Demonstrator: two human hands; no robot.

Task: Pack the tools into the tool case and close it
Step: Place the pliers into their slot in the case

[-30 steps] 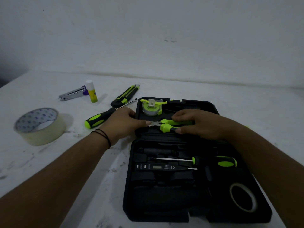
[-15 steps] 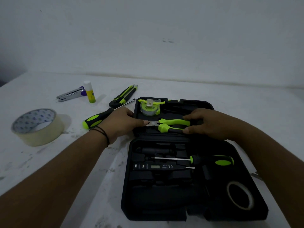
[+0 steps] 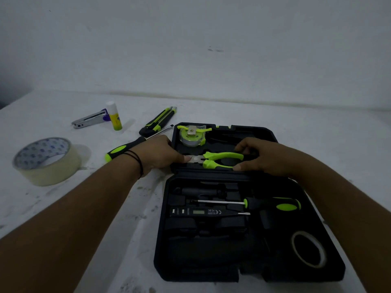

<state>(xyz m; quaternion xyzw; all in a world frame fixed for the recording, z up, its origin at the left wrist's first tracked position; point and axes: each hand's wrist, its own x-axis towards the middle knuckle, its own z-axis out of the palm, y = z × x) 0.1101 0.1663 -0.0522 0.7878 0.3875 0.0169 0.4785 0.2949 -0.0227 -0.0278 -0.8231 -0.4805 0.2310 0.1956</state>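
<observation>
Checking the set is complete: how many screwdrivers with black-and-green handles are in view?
2. One black-and-green-handled screwdriver lies in the black plastic tool case; the other lies on the white table behind the left hand. Others may be hidden.

Open black tool case (image 3: 249, 269) at centre-right on white table (image 3: 317, 127). Pliers (image 3: 220, 160) in far half, metal nose toward 9 o'clock, green handles toward 3. Left hand (image 3: 160, 154) at the nose, fingertip touching metal. Right hand (image 3: 266, 156) pinching the handles. Tape measure (image 3: 192, 135) at 11 o'clock of pliers. Near half: screwdriver (image 3: 270, 205), voltage tester (image 3: 207, 212), small tape ring (image 3: 307, 249) at 5 o'clock. Outside, toward 9–10 o'clock: second screwdriver (image 3: 121, 149), utility knife (image 3: 157, 122), glue stick (image 3: 114, 116), stapler (image 3: 88, 119), masking tape roll (image 3: 47, 161).
</observation>
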